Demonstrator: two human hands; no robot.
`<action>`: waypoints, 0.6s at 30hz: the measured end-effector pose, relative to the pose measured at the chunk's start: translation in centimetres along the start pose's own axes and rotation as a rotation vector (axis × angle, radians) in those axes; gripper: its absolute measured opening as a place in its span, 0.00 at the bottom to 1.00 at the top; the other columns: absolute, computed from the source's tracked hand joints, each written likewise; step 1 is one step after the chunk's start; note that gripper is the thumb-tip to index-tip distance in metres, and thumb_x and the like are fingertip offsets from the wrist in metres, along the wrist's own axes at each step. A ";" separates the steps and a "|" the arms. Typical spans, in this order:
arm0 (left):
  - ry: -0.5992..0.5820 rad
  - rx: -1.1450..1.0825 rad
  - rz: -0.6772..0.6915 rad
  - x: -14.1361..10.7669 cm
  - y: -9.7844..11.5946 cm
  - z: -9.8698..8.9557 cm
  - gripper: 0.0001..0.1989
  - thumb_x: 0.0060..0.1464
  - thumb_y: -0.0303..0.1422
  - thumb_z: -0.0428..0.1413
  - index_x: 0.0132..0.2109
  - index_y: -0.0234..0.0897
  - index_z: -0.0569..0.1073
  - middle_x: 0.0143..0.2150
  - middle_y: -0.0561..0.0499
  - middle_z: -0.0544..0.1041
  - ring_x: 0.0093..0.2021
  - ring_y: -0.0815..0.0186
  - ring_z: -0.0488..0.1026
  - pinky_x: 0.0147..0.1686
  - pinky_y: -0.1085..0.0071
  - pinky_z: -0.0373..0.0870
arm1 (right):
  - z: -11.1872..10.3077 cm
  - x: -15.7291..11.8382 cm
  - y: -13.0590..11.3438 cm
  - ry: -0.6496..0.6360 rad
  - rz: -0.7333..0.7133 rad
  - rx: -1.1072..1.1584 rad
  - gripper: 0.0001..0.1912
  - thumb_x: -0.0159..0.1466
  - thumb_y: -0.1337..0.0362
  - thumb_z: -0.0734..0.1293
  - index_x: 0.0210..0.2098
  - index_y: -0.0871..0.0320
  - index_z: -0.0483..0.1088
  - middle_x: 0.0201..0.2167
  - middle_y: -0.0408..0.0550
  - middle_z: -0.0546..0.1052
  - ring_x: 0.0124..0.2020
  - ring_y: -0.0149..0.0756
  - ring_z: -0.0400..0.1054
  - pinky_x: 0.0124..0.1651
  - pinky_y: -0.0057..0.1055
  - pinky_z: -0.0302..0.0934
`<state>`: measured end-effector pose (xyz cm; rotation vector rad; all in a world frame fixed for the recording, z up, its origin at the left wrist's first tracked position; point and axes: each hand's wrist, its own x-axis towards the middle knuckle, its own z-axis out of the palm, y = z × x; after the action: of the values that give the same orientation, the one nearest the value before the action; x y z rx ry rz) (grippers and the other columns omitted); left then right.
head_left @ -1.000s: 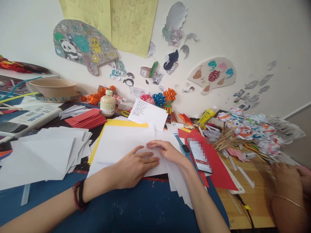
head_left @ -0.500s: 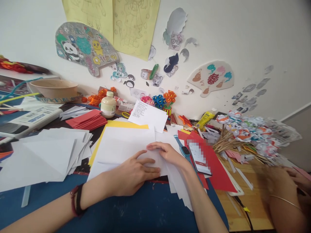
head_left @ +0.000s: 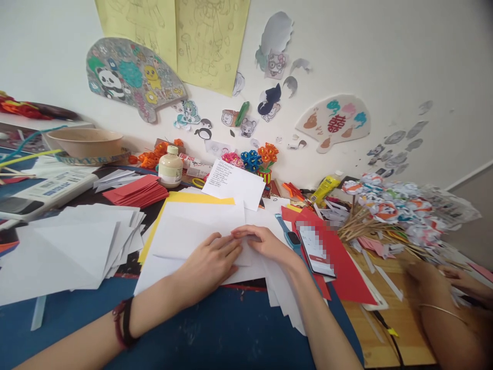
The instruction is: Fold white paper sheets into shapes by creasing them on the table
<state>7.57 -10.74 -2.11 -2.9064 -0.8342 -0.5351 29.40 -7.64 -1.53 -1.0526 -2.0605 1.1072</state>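
A folded white sheet (head_left: 192,226) lies over other white paper and a yellow sheet (head_left: 204,198) in the middle. My left hand (head_left: 215,257) rests on the white sheet with its fingers together, pressing near the lower fold. Touching it at the fingertips, my right hand (head_left: 265,241) curves over the sheet's right part, its fingers bent and close together. The paper under the fingers is partly hidden.
White sheets (head_left: 69,246) and red paper (head_left: 134,192) lie left. A bottle (head_left: 170,169) and a handwritten card (head_left: 234,182) stand behind. Right are a phone (head_left: 316,252), a blue watch (head_left: 290,236), wrapped sticks (head_left: 354,221) and another person's hand (head_left: 427,282).
My left hand has moved up and slightly left, its fingers closer together and now meeting my right fingertips. My right hand has barely moved. The other person's hand has shifted slightly.
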 end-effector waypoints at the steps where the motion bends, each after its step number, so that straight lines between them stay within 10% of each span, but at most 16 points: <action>1: -0.008 0.011 0.002 0.1 -0.1 0.2 0.16 0.64 0.34 0.47 0.56 0.35 0.66 0.56 0.43 0.73 0.55 0.56 0.69 0.55 0.57 0.56 | 0.0 0.0 0.0 -0.003 -0.001 0.004 0.32 0.50 0.80 0.55 0.50 0.54 0.71 0.50 0.46 0.75 0.53 0.38 0.68 0.59 0.41 0.59; 18: -0.030 0.055 0.169 -0.1 -1.6 0.3 0.17 0.65 0.33 0.45 0.59 0.41 0.66 0.56 0.49 0.73 0.57 0.61 0.67 0.57 0.61 0.54 | 1.0 0.1 -0.3 0.154 -0.024 -0.142 0.20 0.59 0.74 0.64 0.48 0.52 0.73 0.50 0.45 0.75 0.53 0.38 0.67 0.59 0.39 0.58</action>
<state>6.77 -9.40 -2.42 -2.9051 -0.5884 -0.4471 28.48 -8.10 -1.76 -1.1411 -2.0462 0.8494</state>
